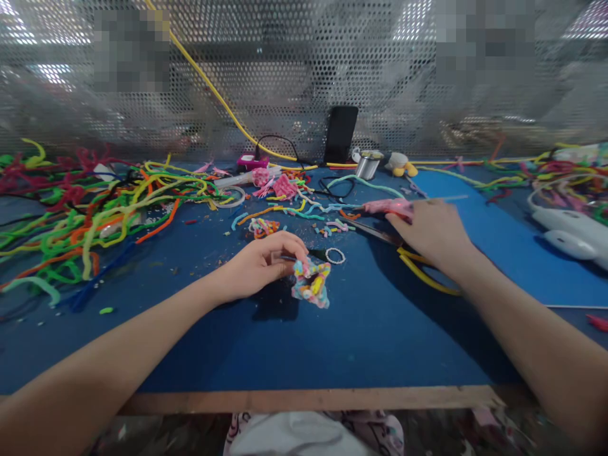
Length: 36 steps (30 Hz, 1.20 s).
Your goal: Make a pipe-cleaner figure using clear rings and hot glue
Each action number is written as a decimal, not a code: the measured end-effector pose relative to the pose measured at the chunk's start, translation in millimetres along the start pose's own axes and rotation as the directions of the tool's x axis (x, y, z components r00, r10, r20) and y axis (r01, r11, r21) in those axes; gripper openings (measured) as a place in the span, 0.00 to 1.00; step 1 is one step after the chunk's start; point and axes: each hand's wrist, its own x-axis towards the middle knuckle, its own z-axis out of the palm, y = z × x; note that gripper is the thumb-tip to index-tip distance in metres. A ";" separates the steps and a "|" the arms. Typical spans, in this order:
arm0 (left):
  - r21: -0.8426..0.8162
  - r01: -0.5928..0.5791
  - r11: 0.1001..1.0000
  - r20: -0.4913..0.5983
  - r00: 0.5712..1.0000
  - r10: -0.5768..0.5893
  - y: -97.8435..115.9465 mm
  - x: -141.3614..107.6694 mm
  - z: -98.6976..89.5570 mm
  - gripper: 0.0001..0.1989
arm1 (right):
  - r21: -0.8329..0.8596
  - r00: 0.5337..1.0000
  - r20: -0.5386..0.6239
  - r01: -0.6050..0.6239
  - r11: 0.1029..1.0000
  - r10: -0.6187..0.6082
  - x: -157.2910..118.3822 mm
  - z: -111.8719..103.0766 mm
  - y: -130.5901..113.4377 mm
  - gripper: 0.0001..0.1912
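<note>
My left hand (259, 266) pinches a star-shaped piece of fuzzy pastel pipe cleaner (311, 288) between thumb and fingers, just above the blue table. A small beaded ring (335, 256) lies right behind the star. Farther right, my right hand (430, 231) is closed round a pink glue gun (387, 207), whose tip points left; a clear stick shows past the hand. Scissors with yellow handles (427, 277) lie under and beside this hand, blades toward the left. A multicoloured fuzzy bundle (264, 228) rests behind my left hand.
Heaps of coloured pipe cleaners (114, 209) cover the left side. At the back stand a black phone (341, 135) and a wire spool (368, 166). A blue mat (513, 247) and a white device (570, 234) lie right. Behind is a perforated metal screen (285, 63).
</note>
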 end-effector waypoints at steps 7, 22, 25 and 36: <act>-0.045 0.000 0.999 -0.014 1.000 0.000 7.1 -0.2 7.8 0.06 | 0.768 0.869 0.405 -0.154 0.622 -0.285 10.3 -54.8 -117.3 0.18; -0.211 0.088 0.974 -0.091 0.990 -0.109 18.0 -14.2 31.1 0.16 | 0.775 0.920 0.363 -0.209 0.596 -0.149 -0.5 -58.8 -143.8 0.04; -0.083 0.066 0.994 -0.164 0.983 -0.079 24.0 -19.8 39.0 0.25 | 0.739 0.938 0.307 -0.128 0.661 -0.162 -1.3 -59.8 -144.6 0.02; 0.193 0.068 0.979 -0.287 0.958 -0.010 28.6 -17.5 44.7 0.15 | 0.659 0.957 0.207 0.017 0.752 -0.204 -6.1 -61.6 -149.3 0.04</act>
